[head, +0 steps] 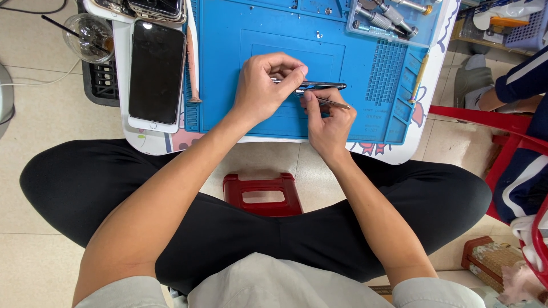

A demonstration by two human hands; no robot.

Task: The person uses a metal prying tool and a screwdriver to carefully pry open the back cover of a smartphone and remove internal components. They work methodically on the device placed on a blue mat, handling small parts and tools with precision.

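A thin dark flat phone is gripped on edge by the left hand above the blue silicone work mat. Slim metal tweezers are pinched in the right hand. Slippage could scratch or drop the phone.

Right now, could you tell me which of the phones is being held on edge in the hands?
The dark phone at the middle of the blue mat, pinched by the left hand. The white-framed phone lies flat, screen up, at the mat's left.
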